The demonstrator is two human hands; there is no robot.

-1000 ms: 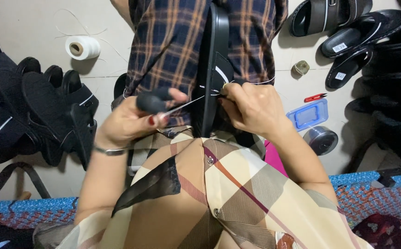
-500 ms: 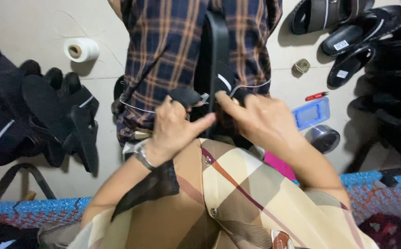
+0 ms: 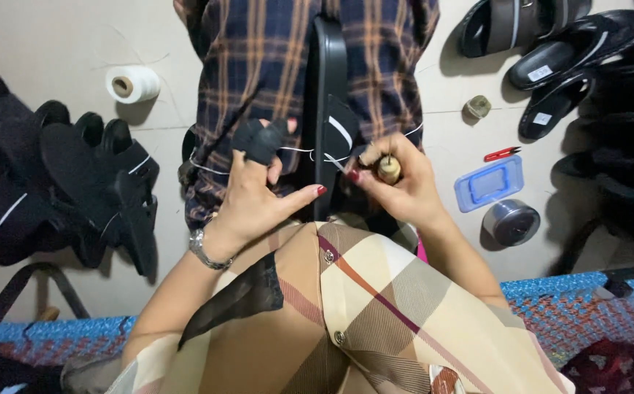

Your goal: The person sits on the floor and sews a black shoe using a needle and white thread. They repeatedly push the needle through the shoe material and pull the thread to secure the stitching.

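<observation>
Two hands, right hand [image 3: 404,186] grip pinching awl [image 3: 387,169], left hand [image 3: 255,197] pulling white thread [image 3: 298,150]

Home sandal-making workshop: black sandals [image 3: 83,182] piled on floor [image 3: 54,36], thread spool [image 3: 132,84], snips [image 3: 501,154], woven mat [image 3: 586,306].

The black sandal [image 3: 329,109] runs off the picture's edge at twelve o'clock, its lower end hidden behind the right hand [image 3: 397,186], whose awl tip is too small to make out.

Upright black sandal [image 3: 329,109], white thread [image 3: 295,150], wooden-handled awl [image 3: 387,169]
</observation>
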